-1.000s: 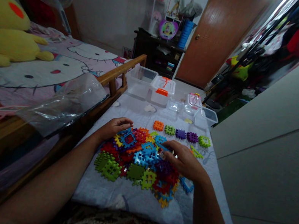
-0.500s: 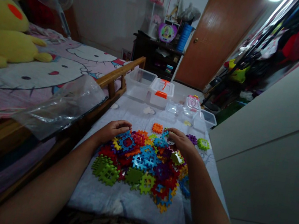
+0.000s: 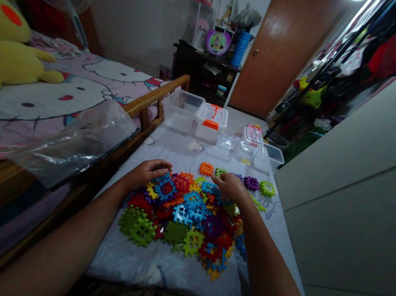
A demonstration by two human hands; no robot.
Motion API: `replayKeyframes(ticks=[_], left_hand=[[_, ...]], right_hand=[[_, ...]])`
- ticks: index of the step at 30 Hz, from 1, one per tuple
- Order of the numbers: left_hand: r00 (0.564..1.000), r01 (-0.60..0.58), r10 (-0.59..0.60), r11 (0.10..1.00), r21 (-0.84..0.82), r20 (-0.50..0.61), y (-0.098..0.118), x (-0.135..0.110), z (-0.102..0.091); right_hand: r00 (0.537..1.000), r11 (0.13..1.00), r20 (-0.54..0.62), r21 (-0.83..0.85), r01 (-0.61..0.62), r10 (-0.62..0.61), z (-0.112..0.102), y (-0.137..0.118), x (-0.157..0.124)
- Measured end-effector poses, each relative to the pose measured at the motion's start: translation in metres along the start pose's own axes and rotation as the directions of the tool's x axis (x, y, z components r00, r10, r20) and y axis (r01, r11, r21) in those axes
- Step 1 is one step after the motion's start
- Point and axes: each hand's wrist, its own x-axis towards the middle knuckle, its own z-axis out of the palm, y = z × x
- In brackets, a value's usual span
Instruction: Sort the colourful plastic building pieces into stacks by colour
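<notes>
Plastic tiles spread across the surface, clear boxes beyond. Left hand lies open; right hand rests, its fingers unclear whether grasping

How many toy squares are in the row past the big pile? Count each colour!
Orange square: 1
Green squares: 2
Purple squares: 2, one partly behind the right hand
Total: 5

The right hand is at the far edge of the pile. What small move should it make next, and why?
Probably the right hand should lift the blue plastic interlocking tile just ahead of it, because that tile lies at the far edge of the pile, within easy reach, and the orange tile and others beyond sit apart in a row, leaving a spot to set it down.
</notes>
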Motion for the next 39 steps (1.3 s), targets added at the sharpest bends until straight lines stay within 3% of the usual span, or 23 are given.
replayKeyframes(ticks=[6, 10, 19, 23, 29, 33, 36, 39], left_hand=[[1.000, 0.010, -0.010, 1.000, -0.013, 0.000, -0.002, 0.000, 0.000], [1.000, 0.007, -0.007, 1.000, -0.002, 0.007, -0.002, -0.001, 0.000], [1.000, 0.016, -0.016, 1.000, 0.002, -0.004, 0.003, -0.002, 0.000], [1.000, 0.008, -0.008, 1.000, 0.004, -0.008, 0.002, -0.001, 0.000], [1.000, 0.009, -0.009, 1.000, -0.006, -0.002, 0.002, -0.001, 0.000], [1.000, 0.005, -0.005, 1.000, -0.001, -0.017, 0.002, -0.001, 0.001], [1.000, 0.008, -0.009, 1.000, -0.005, -0.020, 0.002, -0.001, 0.001], [1.000, 0.009, -0.010, 1.000, -0.009, -0.012, 0.003, -0.002, 0.001]], right_hand=[[0.981, 0.982, 0.046, 0.023, 0.186, -0.187, -0.007, 0.019, -0.028], [0.966, 0.971, 0.098, 0.003, 0.241, -0.240, -0.007, 0.024, -0.038], [0.956, 0.956, 0.061, 0.082, 0.282, -0.288, -0.022, 0.021, -0.031], [0.935, 0.947, 0.158, 0.086, 0.309, -0.319, -0.025, 0.015, -0.023], [0.930, 0.966, 0.264, 0.080, 0.245, -0.257, -0.027, 0.018, -0.032], [0.958, 0.965, 0.111, 0.021, 0.262, -0.263, -0.033, 0.012, -0.031], [0.947, 0.946, -0.024, -0.039, 0.321, -0.322, -0.025, 0.002, -0.015], [0.951, 0.950, -0.028, -0.065, 0.306, -0.308, -0.010, -0.006, 0.004]])
